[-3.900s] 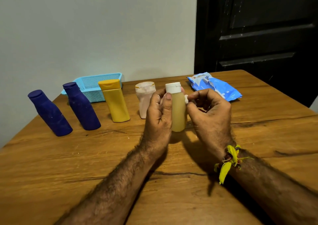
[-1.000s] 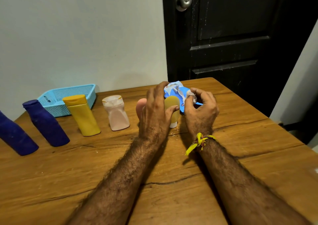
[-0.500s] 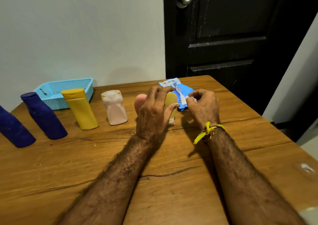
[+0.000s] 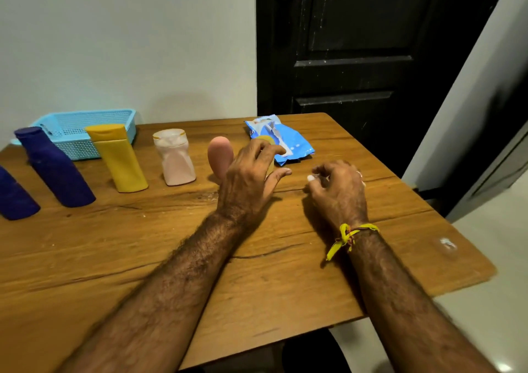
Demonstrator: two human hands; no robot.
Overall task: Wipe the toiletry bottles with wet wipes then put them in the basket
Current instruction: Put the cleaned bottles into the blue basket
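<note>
Beside the wet-wipe packet (image 4: 281, 141), left hand (image 4: 251, 175) gripped the tan bottle (image 4: 267, 155); right hand (image 4: 338, 190) pinched a wipe scrap (image 4: 311, 177), best rubbed firmly over every side.

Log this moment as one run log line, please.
left hand: holds tan bottle on table | right hand: pinches small white wad | basket: no bottle visible inside

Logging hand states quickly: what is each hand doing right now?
Left hand: fingers curled round the tan plastic bottle, standing on the table.
Right hand: pinches a small white wad.
</note>
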